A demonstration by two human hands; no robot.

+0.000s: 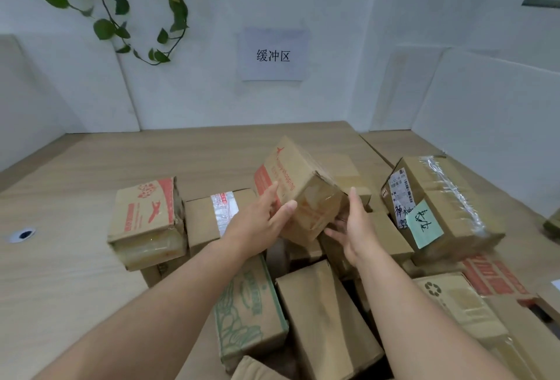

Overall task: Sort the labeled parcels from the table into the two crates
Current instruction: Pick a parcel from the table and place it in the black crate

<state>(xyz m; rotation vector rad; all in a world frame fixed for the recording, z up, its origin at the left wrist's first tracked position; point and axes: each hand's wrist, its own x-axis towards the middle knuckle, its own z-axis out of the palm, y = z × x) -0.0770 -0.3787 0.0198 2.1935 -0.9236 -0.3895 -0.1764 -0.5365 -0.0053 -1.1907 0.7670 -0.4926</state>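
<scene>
A small brown cardboard parcel (298, 178) with red print is held tilted in the air above a heap of parcels on the wooden table (75, 186). My left hand (262, 219) grips its lower left corner, fingers up the printed side and thumb on the taped end. My right hand (353, 228) holds the lower right corner, thumb up the side and fingers underneath. To the right lies a larger parcel (448, 189) with a shipping label and a green handwritten note (423, 223). No crate is in view.
Around my arms lie a red-printed box (145, 216), a taped box (209, 219), a green-printed box (248, 307), a plain box (324, 322) and a recycling-symbol box (454, 304). White walls with a paper sign (272, 55) enclose the table. A cable hole (22, 234) sits at the left.
</scene>
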